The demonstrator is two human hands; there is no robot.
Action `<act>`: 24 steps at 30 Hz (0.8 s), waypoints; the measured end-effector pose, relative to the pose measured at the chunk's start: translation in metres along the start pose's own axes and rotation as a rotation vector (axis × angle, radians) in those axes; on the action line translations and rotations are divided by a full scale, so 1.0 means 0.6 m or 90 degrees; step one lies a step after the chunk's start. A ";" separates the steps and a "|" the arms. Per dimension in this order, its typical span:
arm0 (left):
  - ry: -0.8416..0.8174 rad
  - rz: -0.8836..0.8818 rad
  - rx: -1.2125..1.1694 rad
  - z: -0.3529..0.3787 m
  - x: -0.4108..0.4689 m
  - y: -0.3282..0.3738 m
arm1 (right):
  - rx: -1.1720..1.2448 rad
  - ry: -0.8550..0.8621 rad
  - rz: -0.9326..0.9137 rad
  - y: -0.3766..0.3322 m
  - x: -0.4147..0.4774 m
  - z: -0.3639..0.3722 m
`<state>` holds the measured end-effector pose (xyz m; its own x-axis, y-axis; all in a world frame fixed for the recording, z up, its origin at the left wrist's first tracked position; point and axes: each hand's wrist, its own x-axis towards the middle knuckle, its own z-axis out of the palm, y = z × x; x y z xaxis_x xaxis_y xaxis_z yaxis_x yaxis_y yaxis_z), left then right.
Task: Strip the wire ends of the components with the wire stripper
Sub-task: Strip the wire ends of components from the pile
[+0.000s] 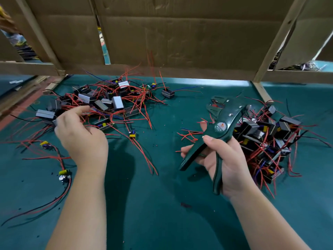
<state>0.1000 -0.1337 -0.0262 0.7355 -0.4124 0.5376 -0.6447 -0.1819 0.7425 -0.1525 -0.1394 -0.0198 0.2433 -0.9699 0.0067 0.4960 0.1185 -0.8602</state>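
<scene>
The right grip (223, 159) is curled round the spread handles of the wire stripper (220, 127), held above the tabletop (162, 195) beside the right heap of components (266, 139), with no wire plainly in its jaws. The left grip (81, 138) reaches into the left heap of components (108, 101); whether it has a red wire pinched I cannot tell. The leads are badly tangled, so lifting one piece may drag its neighbours along, and a wire fed in crooked could be cut rather than stripped.

Electronics wkshop, green bench mat (162, 204), cardboard dividers (180, 33), component piles (108, 101)
</scene>
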 end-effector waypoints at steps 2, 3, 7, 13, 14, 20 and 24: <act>-0.082 -0.076 0.140 0.003 0.006 -0.010 | 0.014 -0.018 0.012 -0.002 -0.002 0.001; -0.136 -0.095 0.188 0.006 0.005 -0.013 | 0.021 -0.029 0.019 -0.002 -0.003 0.000; -0.287 -0.051 0.300 0.021 -0.005 -0.016 | 0.035 -0.095 0.041 -0.003 -0.011 -0.002; -0.276 -0.038 0.320 0.027 0.000 -0.022 | -0.005 -0.131 0.124 0.000 -0.013 0.002; -0.267 -0.041 0.315 0.027 0.001 -0.022 | -0.025 -0.129 0.137 0.000 -0.014 0.004; -0.259 -0.047 0.375 0.026 0.003 -0.025 | 0.030 -0.114 0.200 0.009 -0.016 0.023; -0.160 0.014 0.223 0.020 0.001 -0.021 | 0.103 -0.079 0.259 0.001 -0.011 0.015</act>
<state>0.1058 -0.1424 -0.0402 0.6757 -0.6157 0.4054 -0.7229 -0.4457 0.5280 -0.1458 -0.1312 -0.0158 0.5386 -0.8060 -0.2457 0.4604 0.5257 -0.7154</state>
